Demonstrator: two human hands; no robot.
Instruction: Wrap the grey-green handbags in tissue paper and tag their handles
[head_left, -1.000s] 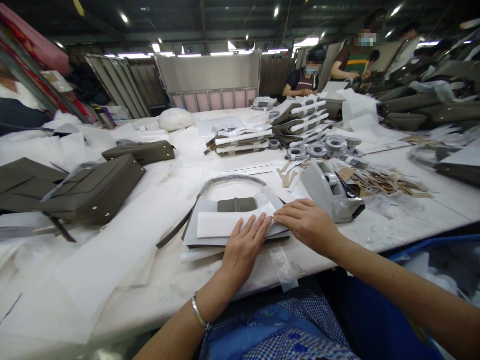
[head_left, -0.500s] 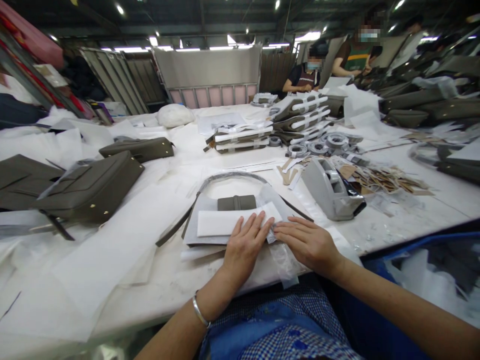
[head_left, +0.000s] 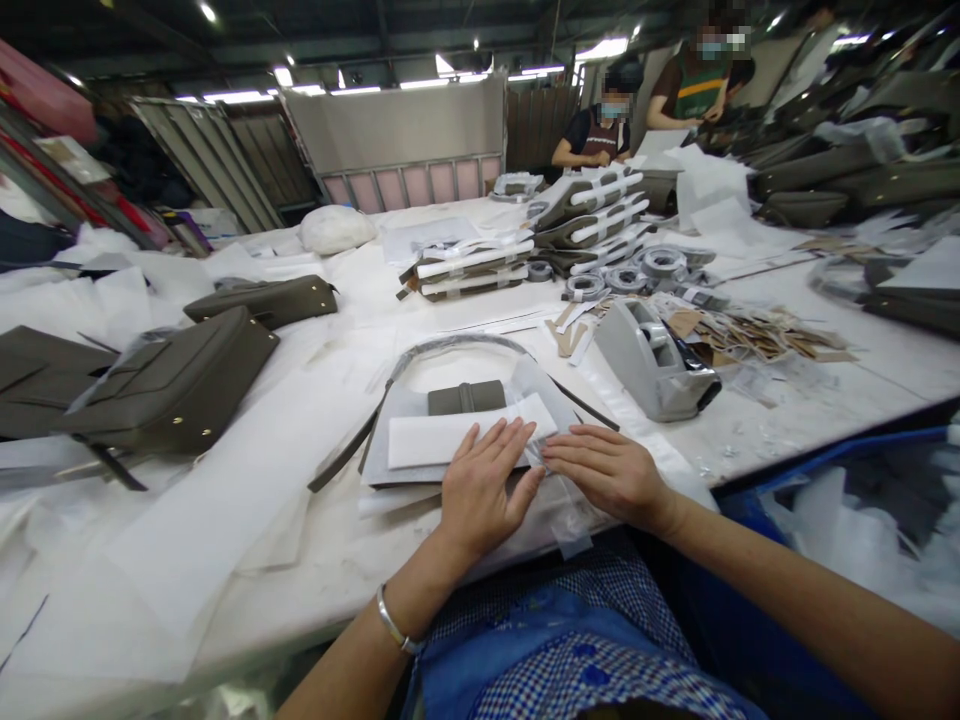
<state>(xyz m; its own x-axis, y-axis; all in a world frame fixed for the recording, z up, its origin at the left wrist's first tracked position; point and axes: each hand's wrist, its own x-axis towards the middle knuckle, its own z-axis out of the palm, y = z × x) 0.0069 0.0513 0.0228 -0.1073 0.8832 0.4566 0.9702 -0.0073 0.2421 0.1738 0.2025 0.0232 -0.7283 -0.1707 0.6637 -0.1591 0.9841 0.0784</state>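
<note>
I'm over a long white worktable in a lamp-lit workshop, with two people busy at the far end. Containers first: a blue bin at the right edge holds crumpled white sheets, and the grey tape dispenser carries one roll. Counting now: three olive bags lie at the left, two stacks of wrapped bags sit further up the table, and the tape rolls beside them are too bunched for me to count. Right in front, one wrapped bag lies flat with its strap looped above it and a white paper strip across it. My left hand lies palm down with spread fingers on the strip's right end, gripping nothing. My right hand lies just beside it, also flat and unclenched, fingertips on a piece of clear film at the bag's right edge.
</note>
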